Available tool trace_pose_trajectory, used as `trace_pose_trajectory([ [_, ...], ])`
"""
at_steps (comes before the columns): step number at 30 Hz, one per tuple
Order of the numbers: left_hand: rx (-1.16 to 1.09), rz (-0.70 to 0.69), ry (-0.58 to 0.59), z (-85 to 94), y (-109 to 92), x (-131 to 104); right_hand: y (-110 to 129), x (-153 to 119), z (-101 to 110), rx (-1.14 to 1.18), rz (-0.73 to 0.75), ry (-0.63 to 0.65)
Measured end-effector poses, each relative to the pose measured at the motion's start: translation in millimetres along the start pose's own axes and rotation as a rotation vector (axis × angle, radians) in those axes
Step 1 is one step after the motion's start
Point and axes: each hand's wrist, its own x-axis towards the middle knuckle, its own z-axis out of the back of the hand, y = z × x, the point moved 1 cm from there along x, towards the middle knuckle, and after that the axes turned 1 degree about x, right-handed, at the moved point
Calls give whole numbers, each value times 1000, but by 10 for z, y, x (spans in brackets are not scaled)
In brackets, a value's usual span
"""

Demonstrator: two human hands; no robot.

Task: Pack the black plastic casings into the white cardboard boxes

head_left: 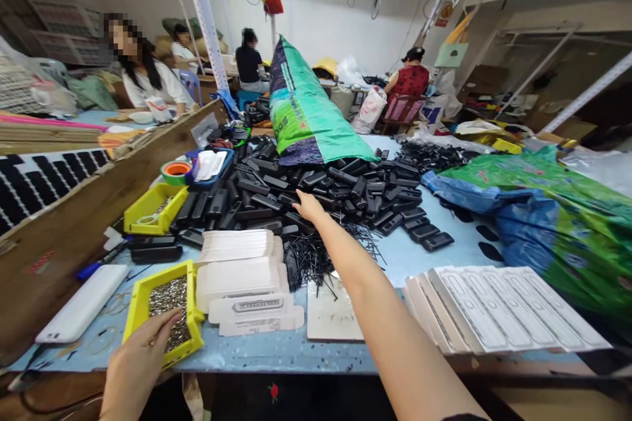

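Observation:
My left hand (143,348) is at the near edge of a yellow bin (134,306), its fingertips pinched over the small metal parts (170,302) inside; whether a part is between them is too small to tell. My right arm reaches forward across the table, and my right hand (309,206) is at the pile of black plastic cases (261,187), its fingers bent at one of them. What those fingers hold is hidden. Thin black rods (316,253) lie in a heap below my right hand, above a whitish board (323,316).
Stacks of flat white boxes (241,276) and printed cartons (513,309) lie along the front edge. A second yellow bin (155,209), tape rolls (176,172) and a white device (83,302) are at left. A green sack (316,112) stands behind the pile. Several people sit farther back.

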Motion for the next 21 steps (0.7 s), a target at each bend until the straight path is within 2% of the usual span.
trace_pose_trajectory([
  [3,-220,262,54,-125,-16,-202,45,12,-98,43,-56,-45],
  [5,-484,439,105,-268,-116,-370,20,-160,-49,78,-84,-114],
  [7,-747,550,167,-434,-324,-526,-37,-508,53,192,-121,-191],
  [9,-975,635,214,-595,-608,-636,-88,-1000,174,446,-156,-221],
  [11,-1150,707,339,-737,-904,-691,-82,-1540,290,728,-186,-156],
  [13,-1266,752,469,-843,-1153,-722,16,-2017,379,915,-250,-119],
  [16,-1315,735,605,-932,-1406,-799,336,-2452,400,1211,-276,-255],
  [19,-1330,687,619,-975,-1557,-907,674,-2545,292,1425,-228,-457],
  [21,-1368,679,601,-993,-1625,-966,797,-2516,212,1502,-241,-548],
])
